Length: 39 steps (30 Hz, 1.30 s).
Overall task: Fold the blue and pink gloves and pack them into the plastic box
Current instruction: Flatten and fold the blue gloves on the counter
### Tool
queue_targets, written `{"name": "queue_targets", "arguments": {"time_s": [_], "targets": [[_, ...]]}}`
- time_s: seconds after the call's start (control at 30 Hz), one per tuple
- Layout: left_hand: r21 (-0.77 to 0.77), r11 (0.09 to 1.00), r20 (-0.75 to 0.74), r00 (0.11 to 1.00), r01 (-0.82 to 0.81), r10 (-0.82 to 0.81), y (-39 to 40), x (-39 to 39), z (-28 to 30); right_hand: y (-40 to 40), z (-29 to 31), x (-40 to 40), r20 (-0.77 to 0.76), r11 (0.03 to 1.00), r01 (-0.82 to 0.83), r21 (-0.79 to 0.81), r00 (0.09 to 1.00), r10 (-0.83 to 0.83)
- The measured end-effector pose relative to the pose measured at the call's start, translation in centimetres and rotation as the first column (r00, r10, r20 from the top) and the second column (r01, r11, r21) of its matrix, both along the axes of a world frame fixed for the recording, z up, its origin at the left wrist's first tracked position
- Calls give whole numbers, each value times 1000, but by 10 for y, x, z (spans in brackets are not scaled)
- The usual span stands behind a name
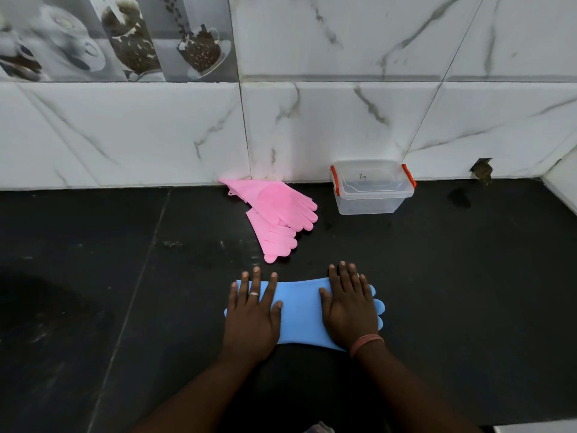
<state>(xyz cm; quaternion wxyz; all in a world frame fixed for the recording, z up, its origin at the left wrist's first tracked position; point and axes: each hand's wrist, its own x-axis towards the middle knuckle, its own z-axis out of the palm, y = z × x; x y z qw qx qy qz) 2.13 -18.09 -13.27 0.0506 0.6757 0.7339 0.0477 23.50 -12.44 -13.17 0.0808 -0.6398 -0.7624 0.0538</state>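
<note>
A blue glove (299, 310) is shown laid flat on the dark tabletop (468, 292), its cuff to the left and its fingers to the right. It is pressed down by both hands, palms flat. The left hand (253, 314), on which a ring is worn, is spread over the cuff end; the right hand (349, 307), with a band at the wrist, is laid over the finger end. Neither grip is closed: the fingers are extended and nothing is clasped. Two pink gloves (278, 214) are seen overlapping farther back, the upper one touching the marbled wall tiles (156, 135). To their right, apart from them, the clear plastic box (371, 189) with orange latches is set against the wall; whether it is lidded cannot be told.
</note>
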Motion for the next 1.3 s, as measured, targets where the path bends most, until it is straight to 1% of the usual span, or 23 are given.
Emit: {"name": "queue_targets", "arguments": {"time_s": [0.07, 0.17, 0.23, 0.27, 0.3, 0.33, 0.37, 0.43, 0.47, 0.53, 0.6, 0.67, 0.73, 0.83, 0.87, 0.93, 1.0, 1.03, 1.07, 1.1, 1.17, 1.27, 1.3], "targets": [[-19, 985, 29, 985, -172, 173, -9, -3, 9, -1, 0, -2, 15, 1000, 1, 8, 1000, -1], [-133, 882, 116, 877, -452, 466, -14, 4, 30, -2, 5, -4, 93, 1000, 16, 2, 996, -16], [-234, 813, 144, 808, -533, 571, -12, 3, 41, -2, 13, -13, 159, 999, 47, -5, 986, -46], [-280, 789, 202, 770, -547, 606, -9, 1, 45, -3, 17, -22, 150, 998, 59, -6, 987, -57], [-316, 771, 284, 721, -552, 632, -7, -2, 49, -4, 21, -33, 78, 999, 54, -4, 995, -53], [-345, 757, 357, 669, -555, 652, -4, -5, 52, -8, 24, -46, -72, 999, 35, -5, 997, -35], [-374, 741, 392, 629, -557, 671, -1, -8, 54, -13, 28, -59, -283, 1000, 8, -21, 959, -13], [-434, 703, 362, 606, -563, 708, 6, -13, 58, -25, 33, -80, -620, 993, -44, -108, 784, -33], [-462, 679, 332, 598, -571, 729, 8, -15, 59, -31, 34, -86, -704, 987, -53, -153, 707, -71], [-500, 637, 300, 573, -586, 762, 11, -16, 60, -36, 33, -89, -759, 978, -28, -206, 636, -141], [-494, 652, 320, 578, -575, 751, 11, -14, 60, -34, 32, -83, -782, 975, 1, -223, 597, -180], [-466, 702, 399, 580, -538, 710, 11, -13, 55, -32, 34, -83, -787, 969, 5, -246, 583, -202], [-447, 728, 515, 516, -519, 685, 10, -13, 54, -34, 32, -86, -782, 968, -4, -251, 590, -200], [-466, 734, 641, 383, -494, 665, 10, -17, 59, -36, 26, -85, -760, 968, -28, -249, 625, -178], [-500, 720, 671, 312, -481, 673, 9, -19, 63, -35, 23, -81, -755, 968, -28, -251, 631, -178], [-649, 651, 683, 75, -394, 726, 8, -25, 73, -34, 21, -77, -761, 967, -27, -253, 623, -181], [-806, 573, 591, -177, -145, 787, 10, -32, 88, -34, 22, -76, -780, 963, -43, -266, 597, -189], [-822, 568, 559, -261, -49, 787, 11, -33, 94, -34, 22, -76, -796, 962, -45, -270, 573, -196], [-814, 580, 553, -304, 0, 776, 13, -33, 99, -34, 20, -75, -813, 963, -39, -267, 545, -204], [-797, 604, 567, -318, 22, 760, 16, -32, 103, -35, 17, -75, -828, 963, -28, -267, 519, -215], [-772, 636, 606, -287, 16, 742, 22, -21, 111, -31, 13, -73, -842, 957, -17, -288, 481, -245], [-735, 678, 660, -225, 3, 717, 28, 7, 118, -22, 14, -71, -818, 945, -97, -313, 533, -217], [-718, 696, 683, -195, -4, 704, 31, 18, 120, -19, 17, -69, -852, 935, -134, -329, 469, -232]]}}
